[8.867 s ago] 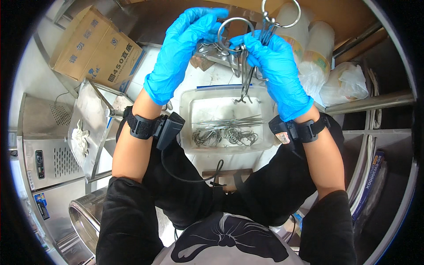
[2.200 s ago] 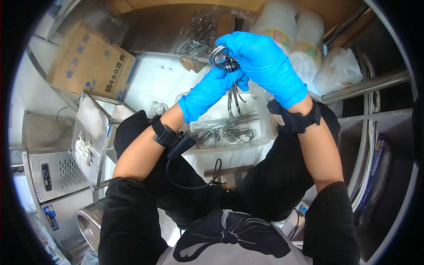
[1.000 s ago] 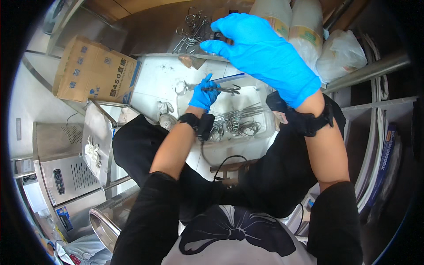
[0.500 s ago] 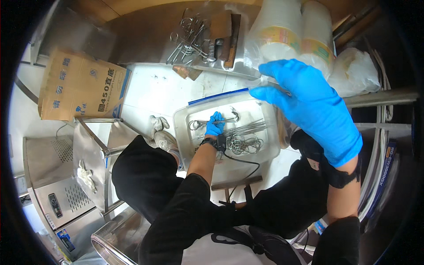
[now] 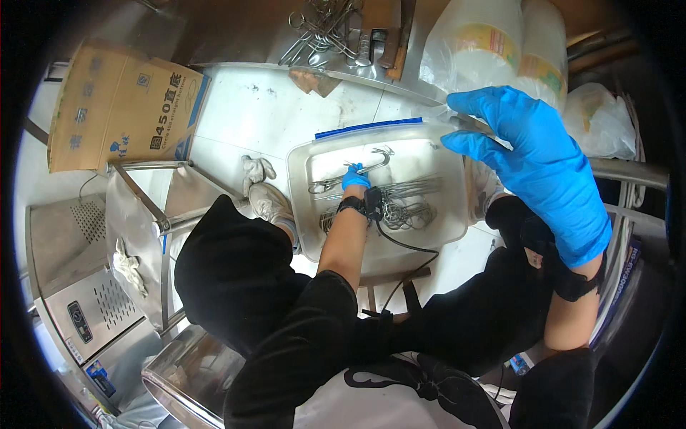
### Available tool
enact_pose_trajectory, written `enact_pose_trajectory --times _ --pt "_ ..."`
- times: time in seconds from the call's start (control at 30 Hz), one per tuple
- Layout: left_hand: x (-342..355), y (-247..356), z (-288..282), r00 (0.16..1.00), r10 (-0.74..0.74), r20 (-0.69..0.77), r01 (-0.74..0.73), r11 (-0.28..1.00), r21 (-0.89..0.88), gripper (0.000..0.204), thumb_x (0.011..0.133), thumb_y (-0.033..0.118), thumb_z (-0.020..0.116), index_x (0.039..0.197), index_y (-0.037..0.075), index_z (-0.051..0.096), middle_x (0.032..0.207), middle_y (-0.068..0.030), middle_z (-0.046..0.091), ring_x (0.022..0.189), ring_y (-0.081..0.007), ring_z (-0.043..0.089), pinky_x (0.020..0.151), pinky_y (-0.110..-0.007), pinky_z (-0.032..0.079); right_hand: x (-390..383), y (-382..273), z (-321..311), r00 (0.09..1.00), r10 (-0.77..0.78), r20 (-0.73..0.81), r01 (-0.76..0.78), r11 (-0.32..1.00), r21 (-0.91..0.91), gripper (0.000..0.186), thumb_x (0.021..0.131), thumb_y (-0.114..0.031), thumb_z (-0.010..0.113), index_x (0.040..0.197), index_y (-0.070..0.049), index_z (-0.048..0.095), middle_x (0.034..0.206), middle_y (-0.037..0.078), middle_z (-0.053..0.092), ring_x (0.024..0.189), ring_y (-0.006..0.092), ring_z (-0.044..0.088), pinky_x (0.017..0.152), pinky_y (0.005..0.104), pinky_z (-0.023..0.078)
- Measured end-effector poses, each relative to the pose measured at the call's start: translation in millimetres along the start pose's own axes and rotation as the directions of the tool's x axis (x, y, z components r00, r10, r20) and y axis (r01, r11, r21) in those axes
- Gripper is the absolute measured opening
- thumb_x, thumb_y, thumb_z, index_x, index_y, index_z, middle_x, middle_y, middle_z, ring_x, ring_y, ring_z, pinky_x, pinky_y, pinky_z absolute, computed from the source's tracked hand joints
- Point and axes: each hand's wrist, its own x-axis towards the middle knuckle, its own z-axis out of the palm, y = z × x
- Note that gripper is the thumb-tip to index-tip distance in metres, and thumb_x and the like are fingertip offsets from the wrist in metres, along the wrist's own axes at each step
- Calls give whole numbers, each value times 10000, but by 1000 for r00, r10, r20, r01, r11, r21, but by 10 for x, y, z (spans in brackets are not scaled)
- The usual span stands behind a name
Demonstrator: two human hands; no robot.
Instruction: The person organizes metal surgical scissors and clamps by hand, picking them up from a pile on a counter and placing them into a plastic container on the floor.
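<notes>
A blue-gloved left hand [image 5: 355, 177] clamps ringed silver metal hooks [image 5: 375, 169] — rings leftward, curved tips rightward; the blue-gloved right hand [image 5: 543, 164] hangs farther off, fingers apart.

The left hand [image 5: 355, 178], gloved in blue, reaches into a clear plastic tub [image 5: 421, 159] with metal hooks [image 5: 373, 169] in its grip. Beside them in the tub lie thin rods [image 5: 421, 187] and a tangle of rings [image 5: 409, 214]. The right hand [image 5: 536, 154], also gloved, hangs raised, thumb and fingers apart, near 2 plastic-wrapped stacks [image 5: 475, 43]. More hooked metalware [image 5: 321, 32] lies piled on the metal worktop [image 5: 236, 36].
</notes>
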Motion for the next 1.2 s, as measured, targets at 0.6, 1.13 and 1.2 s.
enact_pose_trajectory --times 0.6,1.13,1.2 --pt "-127 16 -265 942 161 295 -59 943 -326 276 891 275 516 1034 45 568 964 -79 631 938 -231 595 816 -400 483 76 98 121 986 -141 -89 141 990 -4 346 778 -376 609 780 -31 587 726 170 574 687 342 568 617 410 449" --pt "-943 310 262 775 203 599 34 933 -359 199 898 233 489 929 40 528 956 -126 591 997 -279 558 948 -492 392 -50 295 283 989 -147 -18 147 989 -14 381 834 -385 522 866 -12 595 820 174 582 796 341 556 715 409 441" --pt "-1133 324 321 504 217 836 164 927 -339 171 888 187 501 942 35 558 950 -126 607 995 -274 560 971 -474 380 -103 381 294 975 -217 -56 215 976 -38 391 838 -389 511 909 -14 596 861 174 587 839 338 554 745 404 440"
